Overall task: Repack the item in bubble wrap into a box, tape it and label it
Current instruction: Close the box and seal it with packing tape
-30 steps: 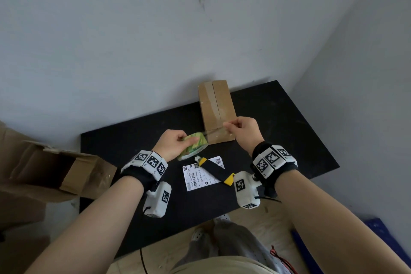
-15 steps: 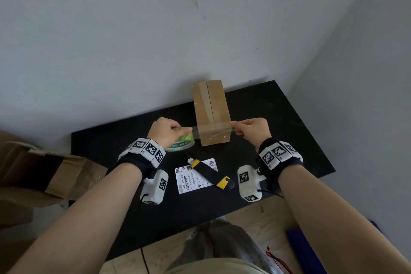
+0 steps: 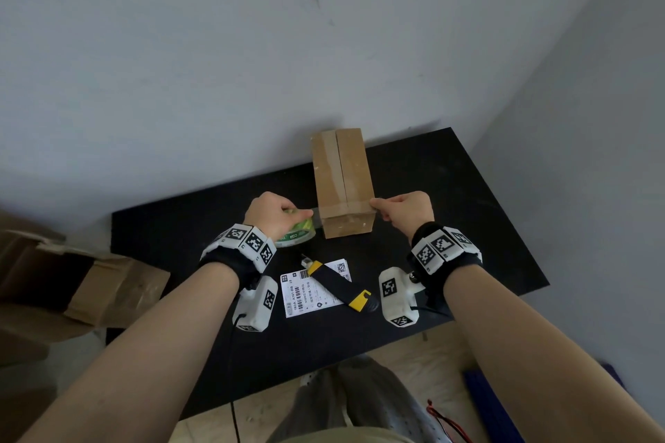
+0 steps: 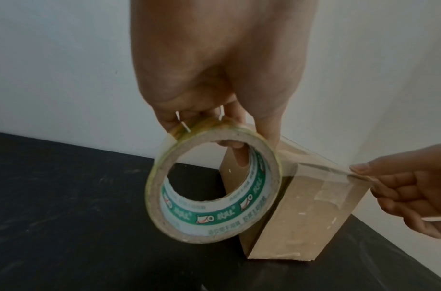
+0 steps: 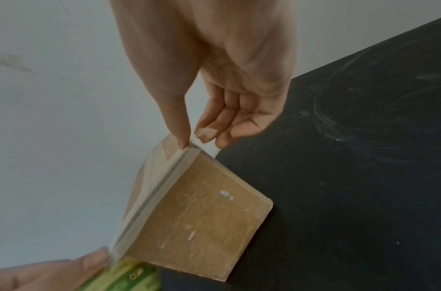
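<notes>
A closed brown cardboard box [image 3: 342, 176] stands on the black table [image 3: 449, 227], its long side running away from me. My left hand [image 3: 277, 216] grips the tape roll [image 3: 298, 232] just left of the box's near end; the roll [image 4: 214, 189] has a green and white printed core. A clear strip of tape [image 4: 321, 167] stretches from it across the box top to my right hand [image 3: 403, 210], which pinches the strip's free end [image 5: 196, 143] at the box's right top edge. The box's near face [image 5: 196, 216] is bare cardboard.
A white shipping label [image 3: 316, 288] lies near the table's front, with a black and yellow utility knife [image 3: 338, 284] across it. An open cardboard carton [image 3: 82, 280] sits off the table's left edge. The wall runs just behind the box.
My hands have drawn apart, pulling the tape out longer. The strip has come down across the near end of the box top, with the roll left of the box and my right hand at its right edge.
</notes>
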A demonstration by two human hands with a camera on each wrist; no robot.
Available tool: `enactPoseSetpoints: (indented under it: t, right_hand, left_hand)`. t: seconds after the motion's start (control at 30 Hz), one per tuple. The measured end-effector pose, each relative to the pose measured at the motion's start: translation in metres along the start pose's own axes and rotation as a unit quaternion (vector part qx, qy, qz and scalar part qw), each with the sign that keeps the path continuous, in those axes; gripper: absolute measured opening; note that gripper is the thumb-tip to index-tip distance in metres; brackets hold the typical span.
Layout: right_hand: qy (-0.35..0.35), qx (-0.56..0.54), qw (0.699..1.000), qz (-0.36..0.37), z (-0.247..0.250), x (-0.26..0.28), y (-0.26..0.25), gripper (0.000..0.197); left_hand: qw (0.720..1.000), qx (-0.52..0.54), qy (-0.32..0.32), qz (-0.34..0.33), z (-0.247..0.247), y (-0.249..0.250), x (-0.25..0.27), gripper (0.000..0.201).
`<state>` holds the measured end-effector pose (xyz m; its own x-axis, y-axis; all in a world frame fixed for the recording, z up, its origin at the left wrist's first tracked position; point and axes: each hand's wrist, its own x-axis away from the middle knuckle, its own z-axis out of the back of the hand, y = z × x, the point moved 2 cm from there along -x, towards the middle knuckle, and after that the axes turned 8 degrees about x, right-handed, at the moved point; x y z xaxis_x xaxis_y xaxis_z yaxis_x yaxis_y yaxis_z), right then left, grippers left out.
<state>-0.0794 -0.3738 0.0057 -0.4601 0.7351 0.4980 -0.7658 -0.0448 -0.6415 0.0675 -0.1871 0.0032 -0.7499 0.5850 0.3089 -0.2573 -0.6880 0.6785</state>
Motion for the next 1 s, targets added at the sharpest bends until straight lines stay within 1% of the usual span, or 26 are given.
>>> enactPoseSetpoints:
  t: [0.07, 0.17, 0.27, 0.37, 0.47, 0.6, 0.7, 0.73, 0.8, 0.83, 0.87, 0.9, 0.97, 1.0]
  right_hand:
    - [-0.001, 0.004, 1.000, -0.009, -0.002, -0.002, 0.001, 0.021]
    - [-0.004, 0.017, 1.000, -0.011, -0.005, -0.003, 0.003, 0.030]
    - [-0.009, 0.024, 1.000, -0.002, -0.006, -0.002, 0.004, 0.028]
    - [-0.004, 0.025, 1.000, 0.007, -0.003, -0.001, 0.003, 0.026]
    - [0.016, 0.031, 0.999, 0.020, 0.002, -0.002, 0.002, 0.034]
    - [0.073, 0.067, 0.994, 0.047, 0.003, 0.000, -0.002, 0.039]
    - [0.090, 0.077, 0.992, 0.049, -0.002, 0.003, -0.003, 0.048]
    - [0.095, 0.073, 0.992, 0.047, -0.004, 0.004, -0.003, 0.053]
    - [0.120, 0.074, 0.989, 0.050, -0.007, 0.006, -0.003, 0.067]
    - [0.132, 0.093, 0.985, 0.063, -0.006, 0.008, -0.005, 0.074]
    - [0.136, 0.125, 0.978, 0.099, -0.005, 0.010, -0.008, 0.077]
    - [0.127, 0.169, 0.965, 0.159, -0.006, 0.013, -0.013, 0.073]
    - [0.062, 0.254, 0.916, 0.304, -0.011, 0.021, -0.022, 0.059]
    - [0.016, 0.297, 0.887, 0.354, -0.016, 0.025, -0.025, 0.056]
  left_hand:
    - [1.000, -0.004, -0.005, -0.004, -0.003, 0.000, -0.002, 0.035]
    - [1.000, 0.003, -0.015, -0.006, -0.008, 0.001, -0.004, 0.046]
    - [1.000, -0.001, -0.017, 0.004, -0.014, 0.004, -0.004, 0.060]
    - [1.000, 0.000, -0.025, 0.015, -0.020, 0.007, -0.004, 0.064]
    - [0.999, 0.000, -0.033, 0.019, -0.026, 0.012, -0.003, 0.065]
    - [0.999, 0.004, -0.029, 0.026, -0.034, 0.019, 0.000, 0.069]
    - [0.999, 0.010, -0.032, 0.042, -0.038, 0.022, 0.000, 0.068]
    - [0.998, 0.013, -0.033, 0.045, -0.038, 0.023, -0.001, 0.068]
    - [0.998, 0.009, -0.035, 0.046, -0.039, 0.024, -0.003, 0.068]
    - [0.998, 0.004, -0.035, 0.047, -0.038, 0.025, -0.004, 0.068]
    - [0.998, 0.001, -0.034, 0.047, -0.037, 0.026, -0.004, 0.068]
    - [0.998, -0.003, -0.035, 0.047, -0.037, 0.026, -0.004, 0.068]
    - [0.998, -0.009, -0.036, 0.048, -0.035, 0.026, -0.004, 0.068]
    - [0.998, -0.009, -0.037, 0.049, -0.035, 0.026, -0.003, 0.068]
